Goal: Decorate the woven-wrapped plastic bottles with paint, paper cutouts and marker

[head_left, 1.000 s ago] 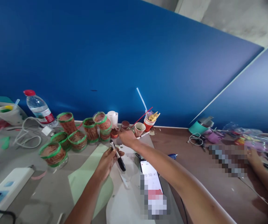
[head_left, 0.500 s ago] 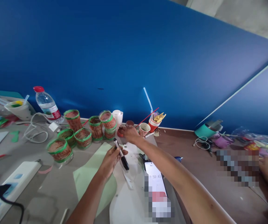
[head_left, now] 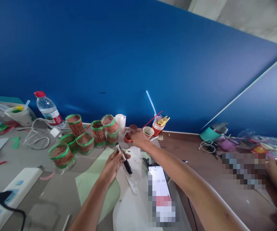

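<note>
My left hand [head_left: 114, 162] is closed around a black-and-silver marker [head_left: 124, 158], held slanted above white paper [head_left: 134, 166] and a pale green sheet [head_left: 90, 181]. Farther back, my right hand [head_left: 139, 138] has its fingers on a small orange-red round piece [head_left: 128, 138]; the fingertips are partly hidden. Just behind those fingers stands a small brown cup [head_left: 133, 127]. A paper cup [head_left: 148, 131] is to the right of the hand. Left of it are several brown-coated cups [head_left: 99, 134] with green rims.
A phone [head_left: 160, 183] showing a timer lies under my right forearm. At left are a water bottle [head_left: 49, 110], a white cable [head_left: 36, 134] and a power strip [head_left: 20, 189]. A cup of yellow forks [head_left: 158, 128] stands by the blue wall. Another person's hand [head_left: 274, 170] is at far right.
My right hand has shifted slightly right, and the orange-red piece has moved right along with it. My left hand still holds the marker in nearly the same place.
</note>
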The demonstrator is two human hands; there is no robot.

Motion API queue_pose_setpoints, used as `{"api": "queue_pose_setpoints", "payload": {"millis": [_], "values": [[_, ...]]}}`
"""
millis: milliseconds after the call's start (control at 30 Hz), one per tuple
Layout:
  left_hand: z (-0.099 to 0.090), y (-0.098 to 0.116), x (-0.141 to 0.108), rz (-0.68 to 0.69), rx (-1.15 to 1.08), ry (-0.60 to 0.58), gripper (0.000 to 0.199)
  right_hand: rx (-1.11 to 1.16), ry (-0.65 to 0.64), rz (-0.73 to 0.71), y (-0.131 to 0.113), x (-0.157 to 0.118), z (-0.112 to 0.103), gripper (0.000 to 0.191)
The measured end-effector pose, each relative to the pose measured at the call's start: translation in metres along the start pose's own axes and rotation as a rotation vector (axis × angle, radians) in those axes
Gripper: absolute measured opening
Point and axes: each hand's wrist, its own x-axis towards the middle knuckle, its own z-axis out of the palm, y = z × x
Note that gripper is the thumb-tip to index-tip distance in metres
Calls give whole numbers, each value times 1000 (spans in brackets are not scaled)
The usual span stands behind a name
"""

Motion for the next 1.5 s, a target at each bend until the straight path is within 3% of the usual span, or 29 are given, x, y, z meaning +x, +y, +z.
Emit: {"api": "queue_pose_setpoints", "payload": {"millis": [133,267,433,633,800,933,1167,1233,1400,1500], "values": [[-3,-2,3,27,-32,-15,36,154,111,98,-2,-24,-11,36],[-3,-3,5,64,-96,-40,31,359,213,212,-2,-66,-19,28],[1,0,3,42,-152,-59,29,647,204,280,-12,-120,-18,31],[5,-3,0,24,-165,-127,25,1707,166,396,-37,-145,-11,36],[4,-4,-2,22,-150,-138,26,2075,143,486,-50,-143,-8,32],[3,-4,-2,24,-138,-141,24,2119,131,544,-54,-142,-10,33],[6,-1,-4,19,-134,-166,24,2086,113,471,-52,-144,-18,51],[7,-1,-5,15,-140,-167,24,1988,105,455,-54,-144,-18,52],[10,0,-7,16,-162,-177,25,1703,110,479,-66,-147,-18,22],[12,1,-9,11,-170,-180,25,1564,33,427,-74,-147,-16,18]]}}
